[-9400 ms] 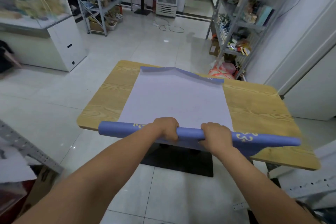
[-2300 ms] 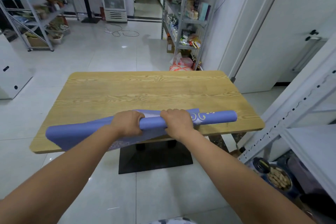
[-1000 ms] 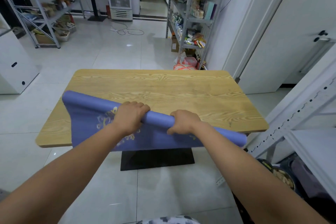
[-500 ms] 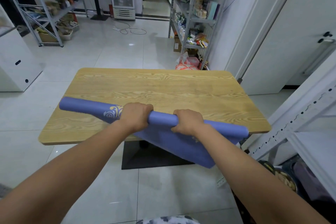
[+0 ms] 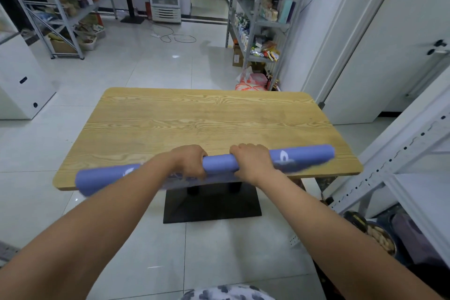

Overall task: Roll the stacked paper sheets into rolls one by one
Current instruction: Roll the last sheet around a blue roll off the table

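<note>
Purple paper roll [image 5: 218, 163] held across the near edge of the wood-grain bench [image 5: 207, 117]. Left grip [image 5: 191, 161] and right grip [image 5: 250, 162] both clamped around its middle. White tiled floor [image 5: 151, 63]; stocked metal shelves [image 5: 263, 24] beyond.

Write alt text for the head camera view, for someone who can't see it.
The left hand and right hand grip a blue paper roll side by side near its middle, over the near edge of a wooden table. Metal shelves stand behind.
</note>
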